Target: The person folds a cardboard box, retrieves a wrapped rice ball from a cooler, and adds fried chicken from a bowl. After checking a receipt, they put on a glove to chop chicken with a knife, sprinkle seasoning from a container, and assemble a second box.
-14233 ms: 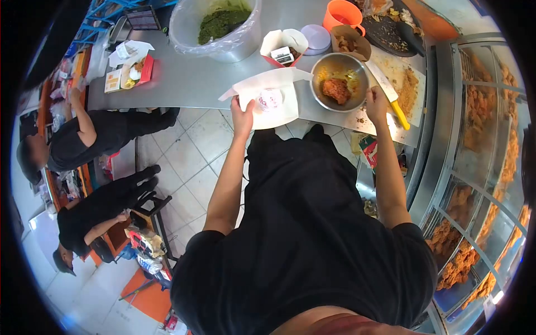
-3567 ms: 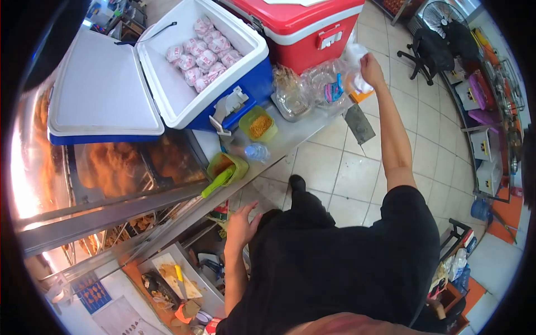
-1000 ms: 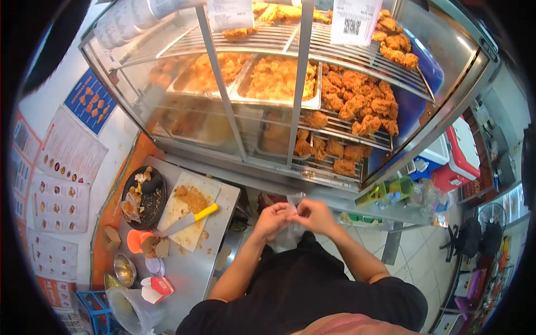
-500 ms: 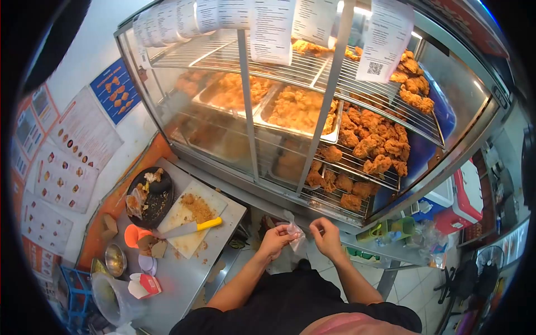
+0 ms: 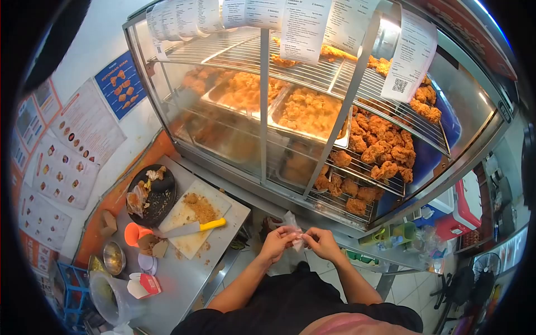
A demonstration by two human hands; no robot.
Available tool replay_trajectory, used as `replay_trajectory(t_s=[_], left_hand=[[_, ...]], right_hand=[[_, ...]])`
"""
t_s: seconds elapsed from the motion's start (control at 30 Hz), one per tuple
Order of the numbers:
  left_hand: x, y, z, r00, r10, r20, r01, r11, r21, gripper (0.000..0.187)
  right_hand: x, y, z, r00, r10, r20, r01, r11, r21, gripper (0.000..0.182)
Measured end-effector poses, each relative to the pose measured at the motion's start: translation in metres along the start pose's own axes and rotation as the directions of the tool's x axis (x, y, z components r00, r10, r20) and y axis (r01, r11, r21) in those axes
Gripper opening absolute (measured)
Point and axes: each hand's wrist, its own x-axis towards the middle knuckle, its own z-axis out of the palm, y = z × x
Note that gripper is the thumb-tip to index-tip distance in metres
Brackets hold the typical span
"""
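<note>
A small clear plastic bag (image 5: 291,222) hangs between my hands, in front of my body and below the glass display case. My left hand (image 5: 279,243) pinches it from the left side. My right hand (image 5: 322,243) has its fingertips closed on the bag's right edge, close to the left fingertips. What the bag holds, if anything, is too small to tell.
The heated case (image 5: 268,184) with fried chicken stands ahead. On the steel table (image 5: 181,290) at left are a cutting board (image 5: 215,204), a yellow-handled knife (image 5: 190,229), a black plate (image 5: 162,204) and bowls. A red cooler (image 5: 466,209) is at right.
My right hand has moved left to the bag and its fingers have closed on it. The view has shifted slightly, so the case appears further right.
</note>
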Motion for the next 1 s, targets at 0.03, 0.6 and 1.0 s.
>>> replay_trajectory(t_s=[0.03, 0.6, 1.0], left_hand=[[-0.001, 0.003, 0.001, 0.999, 0.024, 0.031, -0.025, 1.0, 0.019, 0.033], [0.006, 0.002, -0.014, 0.986, -0.126, 0.109, 0.118, 0.99, 0.084, 0.018], [-0.002, 0.013, -0.022, 0.968, 0.245, 0.058, -0.25, 0.912, 0.325, 0.035]], right_hand=[[0.001, -0.003, 0.0, 0.999, -0.015, -0.029, 0.013, 0.999, -0.052, 0.023], [0.004, -0.003, 0.002, 0.977, -0.011, 0.213, -0.061, 0.943, 0.326, 0.015], [0.017, 0.002, 0.031, 0.936, -0.173, -0.307, 0.223, 0.966, 0.133, 0.012]])
